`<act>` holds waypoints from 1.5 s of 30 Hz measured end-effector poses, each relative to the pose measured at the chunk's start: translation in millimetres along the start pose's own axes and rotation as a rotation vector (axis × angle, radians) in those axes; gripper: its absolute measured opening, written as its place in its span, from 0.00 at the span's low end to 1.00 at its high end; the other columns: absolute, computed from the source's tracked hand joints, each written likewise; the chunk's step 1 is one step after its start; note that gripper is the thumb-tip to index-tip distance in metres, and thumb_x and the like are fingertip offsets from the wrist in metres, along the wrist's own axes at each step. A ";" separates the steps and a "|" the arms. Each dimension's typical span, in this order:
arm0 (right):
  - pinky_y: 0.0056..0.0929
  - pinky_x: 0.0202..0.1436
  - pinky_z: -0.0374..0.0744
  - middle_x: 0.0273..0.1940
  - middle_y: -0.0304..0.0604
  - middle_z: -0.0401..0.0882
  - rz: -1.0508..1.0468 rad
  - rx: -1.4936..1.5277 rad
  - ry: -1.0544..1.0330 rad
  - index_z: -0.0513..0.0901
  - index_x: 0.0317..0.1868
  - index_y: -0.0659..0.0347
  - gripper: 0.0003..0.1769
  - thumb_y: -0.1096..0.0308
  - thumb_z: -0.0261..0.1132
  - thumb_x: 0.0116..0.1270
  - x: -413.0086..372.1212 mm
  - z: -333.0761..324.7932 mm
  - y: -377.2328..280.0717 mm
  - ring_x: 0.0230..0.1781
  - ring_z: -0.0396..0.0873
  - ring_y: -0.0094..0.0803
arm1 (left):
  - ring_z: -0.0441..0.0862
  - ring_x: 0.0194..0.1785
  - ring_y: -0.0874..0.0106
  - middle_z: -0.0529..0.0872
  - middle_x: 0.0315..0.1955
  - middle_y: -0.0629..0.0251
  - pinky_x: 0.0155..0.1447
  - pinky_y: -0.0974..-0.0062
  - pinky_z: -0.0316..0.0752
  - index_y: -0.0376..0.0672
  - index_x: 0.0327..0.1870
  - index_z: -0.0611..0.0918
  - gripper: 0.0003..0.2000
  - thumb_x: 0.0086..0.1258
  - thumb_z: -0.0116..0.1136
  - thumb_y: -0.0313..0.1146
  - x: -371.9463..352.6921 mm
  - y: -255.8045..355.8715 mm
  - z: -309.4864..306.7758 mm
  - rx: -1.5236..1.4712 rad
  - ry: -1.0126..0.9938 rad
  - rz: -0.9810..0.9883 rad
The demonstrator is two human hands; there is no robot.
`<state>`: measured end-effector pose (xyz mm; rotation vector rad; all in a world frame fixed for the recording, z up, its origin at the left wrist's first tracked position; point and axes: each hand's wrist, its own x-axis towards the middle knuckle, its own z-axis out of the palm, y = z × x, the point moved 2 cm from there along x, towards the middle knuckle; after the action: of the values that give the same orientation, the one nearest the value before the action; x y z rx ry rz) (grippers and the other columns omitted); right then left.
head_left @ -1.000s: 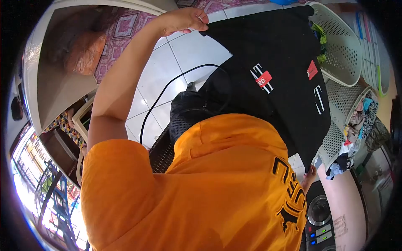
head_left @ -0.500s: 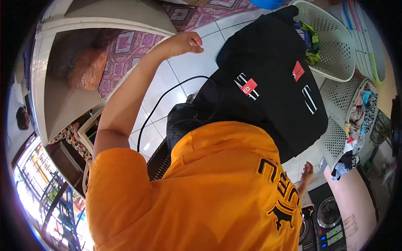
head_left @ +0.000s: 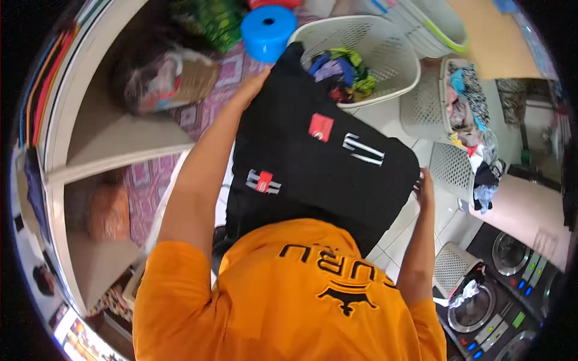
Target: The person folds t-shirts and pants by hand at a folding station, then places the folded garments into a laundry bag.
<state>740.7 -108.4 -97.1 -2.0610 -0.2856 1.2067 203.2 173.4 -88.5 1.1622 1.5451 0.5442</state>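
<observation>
A black shirt (head_left: 301, 162) with white lettering and red patches lies spread out in front of my body. My left hand (head_left: 257, 84) is at its far left edge, the fingers closed at the cloth and partly hidden. At the right edge, my right hand (head_left: 425, 186) has its fingers curled round the fabric. One narrow black end of the shirt reaches up to the rim of a white laundry basket (head_left: 397, 66) that holds colourful clothes. What lies beneath the shirt is hidden.
Beyond my left hand stands a blue round container (head_left: 268, 33). White shelving (head_left: 120, 153) with wrapped bundles runs along the left. More baskets with clothes (head_left: 424, 111) stand at right, and front-loading washers or dryers (head_left: 472, 310) are at lower right.
My left hand has come from above the floor to the shirt's far left edge. My right hand has risen to its right edge. The shirt has shifted left as the view turned.
</observation>
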 end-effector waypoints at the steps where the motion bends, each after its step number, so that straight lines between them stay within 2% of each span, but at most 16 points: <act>1: 0.35 0.45 0.72 0.44 0.46 0.76 0.142 -0.012 -0.188 0.70 0.54 0.55 0.34 0.36 0.47 0.60 7.1 11.8 -1.0 0.39 0.74 0.36 | 0.66 0.59 0.66 0.71 0.55 0.59 0.60 0.71 0.59 0.40 0.58 0.69 0.30 0.63 0.48 0.55 18.6 -16.2 7.4 -0.161 -0.131 -0.156; 5: 0.36 0.59 0.67 0.58 0.46 0.67 -0.025 0.399 -0.519 0.65 0.60 0.62 0.45 0.30 0.38 0.59 42.1 58.4 19.2 0.55 0.69 0.42 | 0.55 0.66 0.68 0.63 0.62 0.61 0.66 0.69 0.53 0.42 0.64 0.62 0.36 0.60 0.48 0.59 65.3 -37.8 16.4 -0.652 -0.438 -0.197; 10: 0.38 0.57 0.68 0.57 0.51 0.67 0.231 0.709 -0.544 0.65 0.60 0.62 0.49 0.26 0.42 0.53 90.9 47.6 24.1 0.53 0.70 0.45 | 0.76 0.48 0.61 0.75 0.52 0.56 0.54 0.61 0.70 0.40 0.56 0.71 0.26 0.58 0.58 0.44 79.6 5.2 20.1 -0.501 -0.265 -0.544; 12: 0.38 0.52 0.74 0.47 0.51 0.76 0.246 0.639 -0.295 0.71 0.52 0.61 0.35 0.38 0.51 0.59 101.0 40.7 -1.5 0.46 0.76 0.43 | 0.78 0.43 0.61 0.78 0.47 0.57 0.51 0.60 0.72 0.39 0.52 0.73 0.22 0.57 0.60 0.39 94.7 7.9 13.5 -0.574 -0.256 -0.579; 14: 0.39 0.47 0.74 0.43 0.50 0.77 0.230 0.452 -0.191 0.65 0.59 0.60 0.38 0.43 0.60 0.56 144.5 18.5 -6.2 0.42 0.76 0.39 | 0.79 0.38 0.60 0.81 0.42 0.57 0.48 0.60 0.74 0.39 0.48 0.76 0.19 0.55 0.61 0.35 104.2 22.2 10.7 -0.645 -0.238 -0.605; 16: 0.35 0.40 0.75 0.38 0.46 0.78 0.082 0.532 -0.328 0.66 0.57 0.60 0.30 0.58 0.65 0.56 157.2 11.6 -34.2 0.36 0.77 0.36 | 0.79 0.40 0.60 0.82 0.38 0.58 0.49 0.60 0.74 0.38 0.43 0.77 0.15 0.54 0.61 0.31 107.5 47.0 6.9 -0.581 -0.195 -0.369; 17: 0.33 0.39 0.75 0.37 0.45 0.78 -0.003 0.417 -0.267 0.68 0.56 0.60 0.27 0.63 0.64 0.56 150.0 9.6 -51.9 0.35 0.77 0.35 | 0.79 0.41 0.60 0.82 0.38 0.58 0.48 0.59 0.74 0.39 0.43 0.77 0.14 0.55 0.59 0.30 116.7 50.4 -0.1 -0.586 -0.229 -0.550; 22: 0.20 0.38 0.73 0.37 0.40 0.78 -0.309 -0.289 -0.109 0.74 0.49 0.61 0.20 0.81 0.56 0.53 122.1 -33.0 -128.9 0.35 0.75 0.27 | 0.78 0.41 0.63 0.81 0.38 0.63 0.46 0.58 0.73 0.46 0.41 0.77 0.12 0.54 0.56 0.28 124.3 87.6 -35.0 -0.424 -0.313 -0.536; 24: 0.16 0.40 0.72 0.36 0.39 0.78 -0.395 -0.163 -0.072 0.75 0.47 0.65 0.19 0.84 0.55 0.52 89.2 -40.9 -153.6 0.35 0.75 0.24 | 0.74 0.37 0.71 0.78 0.32 0.71 0.40 0.64 0.71 0.48 0.37 0.77 0.10 0.53 0.55 0.28 94.3 118.2 -53.5 -0.249 -0.112 -0.300; 27: 0.17 0.41 0.72 0.34 0.38 0.78 -0.598 -0.287 0.050 0.78 0.42 0.67 0.14 0.81 0.56 0.54 47.6 -63.4 -158.6 0.34 0.74 0.23 | 0.71 0.31 0.74 0.74 0.33 0.70 0.32 0.73 0.68 0.45 0.52 0.71 0.22 0.53 0.53 0.28 29.4 137.6 -76.2 -0.209 0.051 -0.070; 31: 0.17 0.40 0.71 0.31 0.37 0.78 -0.590 -0.449 0.276 0.80 0.36 0.67 0.07 0.77 0.58 0.56 -59.0 -87.5 -127.3 0.33 0.73 0.21 | 0.65 0.20 0.82 0.69 0.26 0.74 0.25 0.87 0.63 0.44 0.47 0.69 0.20 0.50 0.50 0.20 -79.8 127.9 -105.4 -0.107 0.062 -0.027; 35: 0.18 0.40 0.72 0.31 0.37 0.78 -0.447 -0.243 0.156 0.78 0.33 0.67 0.05 0.78 0.56 0.59 -120.5 -88.5 -32.9 0.33 0.73 0.21 | 0.66 0.22 0.83 0.70 0.25 0.73 0.22 0.85 0.58 0.46 0.41 0.71 0.21 0.42 0.47 0.16 -132.7 21.3 -137.4 -0.037 -0.087 -0.123; 38: 0.27 0.44 0.73 0.41 0.40 0.77 -0.557 -0.595 0.155 0.79 0.38 0.61 0.13 0.78 0.64 0.49 -107.6 -62.9 42.0 0.42 0.74 0.31 | 0.75 0.35 0.72 0.77 0.33 0.64 0.39 0.74 0.70 0.45 0.43 0.72 0.21 0.43 0.53 0.19 -145.0 -28.1 -112.4 0.193 -0.063 -0.311; 40: 0.32 0.50 0.69 0.53 0.42 0.71 -0.366 -0.365 0.180 0.71 0.56 0.54 0.23 0.60 0.60 0.59 -88.8 -31.6 62.3 0.51 0.69 0.36 | 0.75 0.46 0.62 0.77 0.39 0.55 0.52 0.68 0.68 0.40 0.43 0.73 0.18 0.47 0.53 0.22 -128.7 -37.1 -95.2 0.648 0.215 0.316; 44: 0.38 0.54 0.68 0.55 0.46 0.69 0.205 0.612 -0.185 0.64 0.61 0.61 0.37 0.38 0.44 0.64 -59.4 49.4 65.5 0.52 0.69 0.36 | 0.71 0.53 0.55 0.74 0.46 0.49 0.57 0.65 0.65 0.35 0.42 0.75 0.15 0.50 0.49 0.20 -163.2 96.8 19.5 0.678 0.340 0.931; 45: 0.35 0.53 0.71 0.51 0.47 0.73 0.028 0.659 -0.261 0.66 0.58 0.64 0.35 0.41 0.47 0.64 -60.7 65.0 63.5 0.47 0.73 0.36 | 0.69 0.55 0.55 0.72 0.48 0.49 0.58 0.62 0.64 0.36 0.42 0.76 0.14 0.51 0.49 0.20 -169.6 104.5 50.8 0.485 0.152 0.798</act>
<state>644.1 -154.5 -119.4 -1.3473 0.0281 1.3626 281.6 56.6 61.3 2.1829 1.3297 0.8091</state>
